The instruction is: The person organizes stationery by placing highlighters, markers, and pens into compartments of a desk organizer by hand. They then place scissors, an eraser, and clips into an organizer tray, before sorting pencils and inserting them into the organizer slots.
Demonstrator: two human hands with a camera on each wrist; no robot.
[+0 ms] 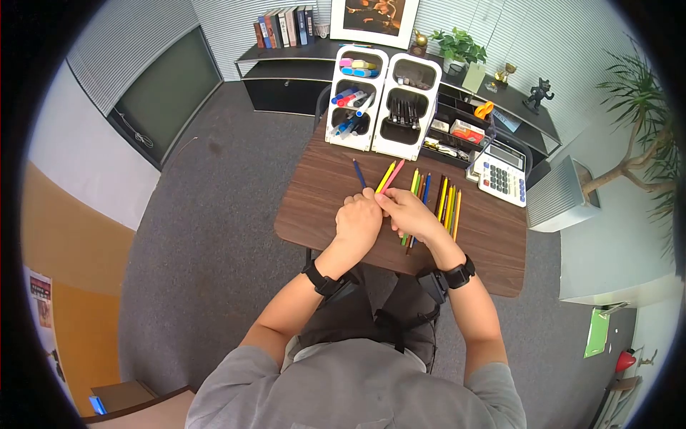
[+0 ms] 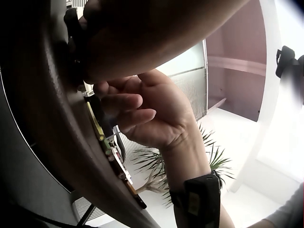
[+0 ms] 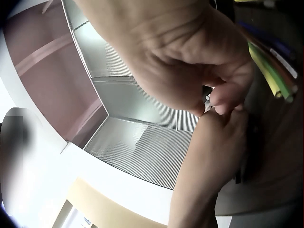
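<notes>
On the table before me, my left hand [image 1: 359,222] and right hand [image 1: 411,212] meet, fingertips close together. A yellow colored pencil [image 1: 386,176] and a pink colored pencil [image 1: 392,174] stick out beyond them, side by side. The left hand is curled round the near part of these pencils, which is hidden. My right thumb and forefinger pinch at the pink one; its other fingers curl loosely in the left wrist view. A dark blue colored pencil [image 1: 359,171] lies just past the left knuckles. Green, brown and blue colored pencils [image 3: 270,66] lie beside the right hand.
More colored pencils [image 1: 449,204] lie in a row further right on the wooden table [image 1: 314,207]. Two white organizers [image 1: 350,143] with pens and markers stand at the back, beside a black desk organizer [image 1: 446,118] and a calculator [image 1: 500,175].
</notes>
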